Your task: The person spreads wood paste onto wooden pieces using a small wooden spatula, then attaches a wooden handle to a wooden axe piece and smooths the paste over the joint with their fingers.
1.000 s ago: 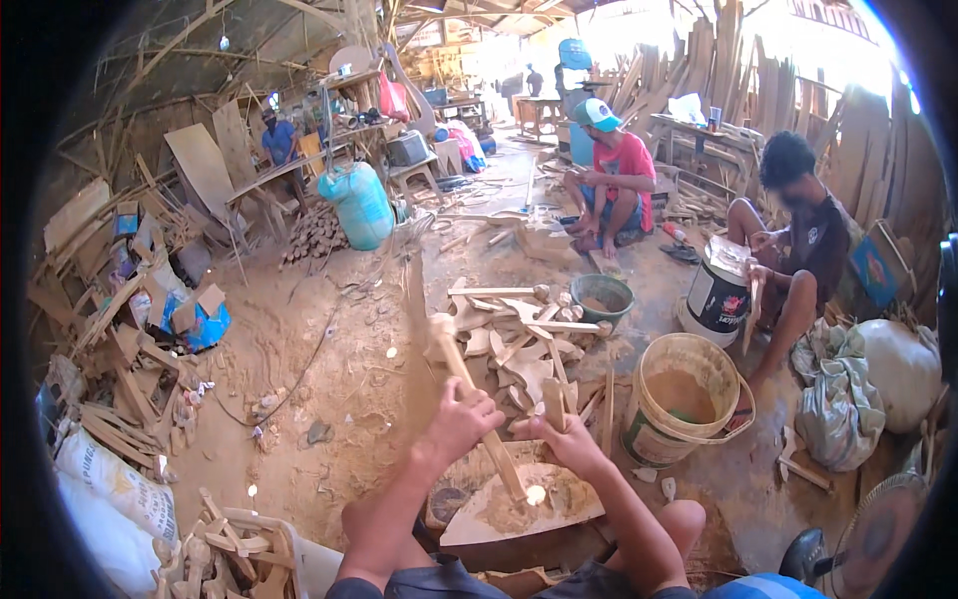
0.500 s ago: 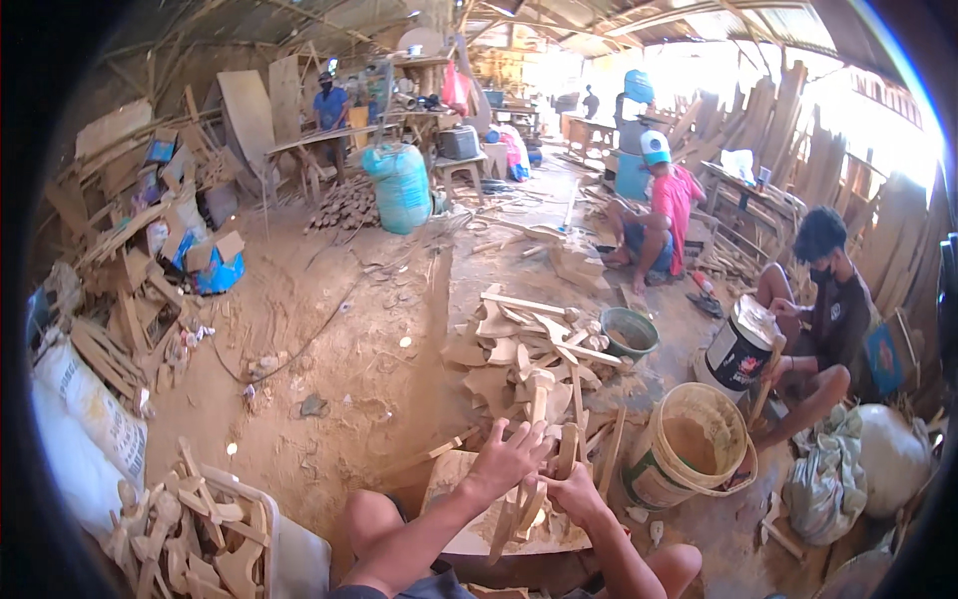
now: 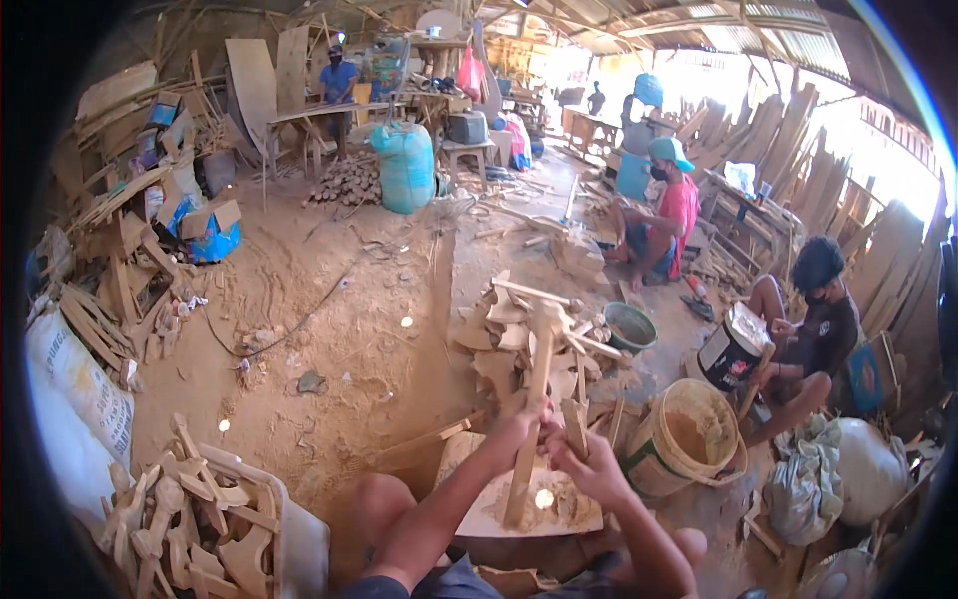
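Note:
My left hand [image 3: 517,439] is closed round a long wooden piece [image 3: 535,399]. This piece stands steeply, its wider, knobbed head up and its lower end near the pale board. Just to the right, my right hand [image 3: 591,467] grips a shorter flat wooden piece [image 3: 576,427], which sticks up above the fingers. Both hands are close together, and the fingers partly hide where the pieces meet. Beneath them, between my knees, lies the pale wooden board [image 3: 584,517], strewn with sawdust. A heap of cut wooden parts [image 3: 499,369] lies on the ground just beyond.
A sawdust-coated bucket [image 3: 654,449] stands to the right, with a green basin [image 3: 631,327] farther off. At the lower left, a white bin [image 3: 302,544] is full of cut wood. Two people [image 3: 826,319] [image 3: 671,215] sit at the right; another person [image 3: 337,85] is at the back.
My left hand's spread fingers have closed round the long piece, which now rises upright with its head higher. The right hand has shifted slightly right. The seated person in pink has turned their head.

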`<state>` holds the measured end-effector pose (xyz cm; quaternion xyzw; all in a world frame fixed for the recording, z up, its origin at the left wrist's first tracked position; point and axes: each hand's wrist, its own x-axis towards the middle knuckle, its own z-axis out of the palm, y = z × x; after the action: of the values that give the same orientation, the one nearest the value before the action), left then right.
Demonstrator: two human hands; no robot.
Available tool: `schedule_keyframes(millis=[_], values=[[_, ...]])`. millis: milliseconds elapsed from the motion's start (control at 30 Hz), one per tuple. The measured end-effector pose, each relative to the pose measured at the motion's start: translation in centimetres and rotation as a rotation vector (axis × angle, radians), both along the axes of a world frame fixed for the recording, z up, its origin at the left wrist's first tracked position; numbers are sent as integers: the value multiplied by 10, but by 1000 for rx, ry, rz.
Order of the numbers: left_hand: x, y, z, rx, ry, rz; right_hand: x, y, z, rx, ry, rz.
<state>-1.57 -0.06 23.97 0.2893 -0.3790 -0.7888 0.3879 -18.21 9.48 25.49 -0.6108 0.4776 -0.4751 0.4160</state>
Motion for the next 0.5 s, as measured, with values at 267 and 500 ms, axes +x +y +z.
schedule_keyframes(millis=[267,500], values=[[52,-40,0,227,424,-35,7,25,52,-338,512,152],[36,-33,-7,364,175,70,-9,29,-20,-521,479,115]])
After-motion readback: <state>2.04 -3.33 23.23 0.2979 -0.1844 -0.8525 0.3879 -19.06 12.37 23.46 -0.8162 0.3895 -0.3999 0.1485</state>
